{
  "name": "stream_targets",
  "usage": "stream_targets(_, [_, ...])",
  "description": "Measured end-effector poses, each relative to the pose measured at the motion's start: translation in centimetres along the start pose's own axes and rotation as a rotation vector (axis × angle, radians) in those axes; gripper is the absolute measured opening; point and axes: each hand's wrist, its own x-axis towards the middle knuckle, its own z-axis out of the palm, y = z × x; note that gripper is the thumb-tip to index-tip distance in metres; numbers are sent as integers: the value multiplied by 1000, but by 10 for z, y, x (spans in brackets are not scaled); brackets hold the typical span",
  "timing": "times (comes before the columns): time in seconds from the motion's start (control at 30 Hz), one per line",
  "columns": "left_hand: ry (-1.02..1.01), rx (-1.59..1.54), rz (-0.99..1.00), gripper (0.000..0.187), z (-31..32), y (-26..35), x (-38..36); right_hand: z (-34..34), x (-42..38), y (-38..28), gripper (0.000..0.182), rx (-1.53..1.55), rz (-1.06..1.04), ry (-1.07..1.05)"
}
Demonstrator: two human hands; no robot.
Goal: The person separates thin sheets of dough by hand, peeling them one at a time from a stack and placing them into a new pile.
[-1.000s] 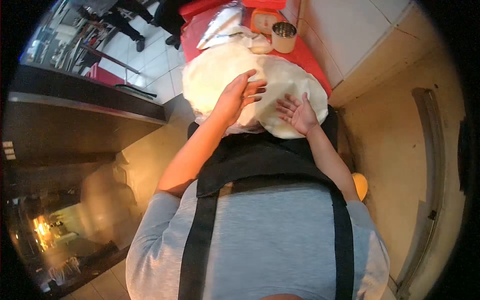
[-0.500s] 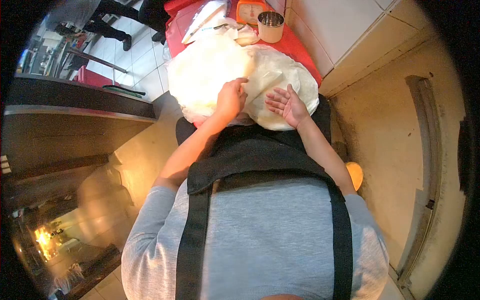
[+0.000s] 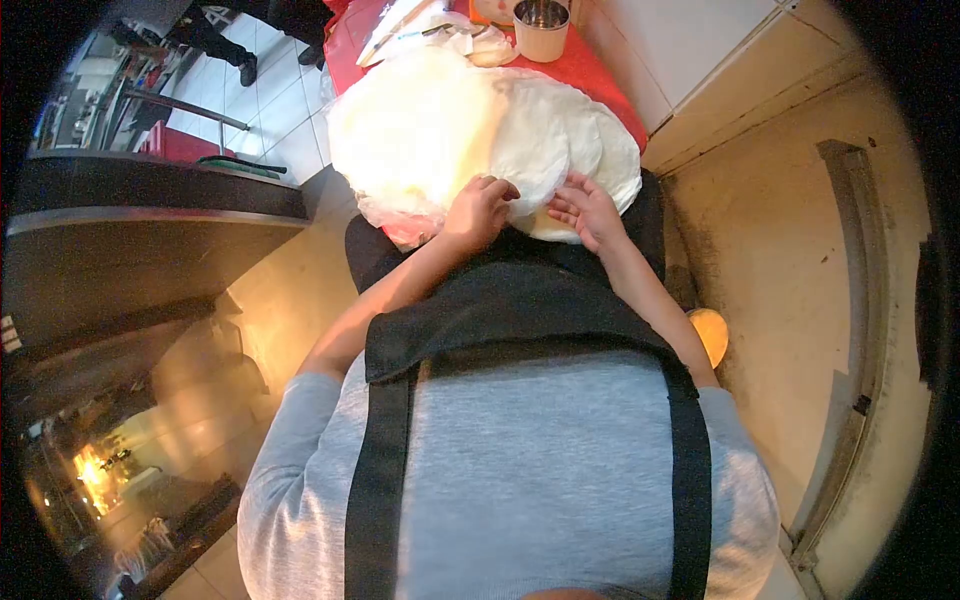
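Thin, round white sheets, which look like dough wrappers (image 3: 545, 140), lie overlapping in a pile in front of me. To their left, a larger pale pile (image 3: 410, 130) is washed out by bright light, with clear plastic under its near edge. My left hand (image 3: 482, 212) has its fingers curled at the near edge of the top sheet and seems to pinch it. Beside it, my right hand (image 3: 592, 212) is open, palm turned inward, fingers slightly bent with the tips at the same sheet's right edge.
The piles rest on a red surface (image 3: 590, 72) against a tiled wall. A metal cup (image 3: 541, 32) and part of an orange scale (image 3: 490, 12) stand at the back, near plastic bags (image 3: 430, 35). Another person's legs (image 3: 215, 45) show at upper left. A dark counter (image 3: 150, 190) runs along the left.
The raised, folded sheet between my hands now lies spread on the right pile. My left hand has moved right and nearer my body; the view has tipped slightly downward.
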Motion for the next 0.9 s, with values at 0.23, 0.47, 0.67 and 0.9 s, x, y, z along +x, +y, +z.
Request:
stream_targets(0.23, [-1,-140,-5,24,6,9,19,1,11,14,21,-17,-69,55])
stream_targets(0.47, [-82,-285,-210,28,3,28,33,20,-6,-4,14,42,-49,-80])
stream_targets(0.67, [-32,-178,-199,20,10,23,35,23,-7,2,16,-31,-120,-32])
stream_targets(0.9, [42,-53,-97,12,14,22,35,22,-8,10,16,-125,-154,48])
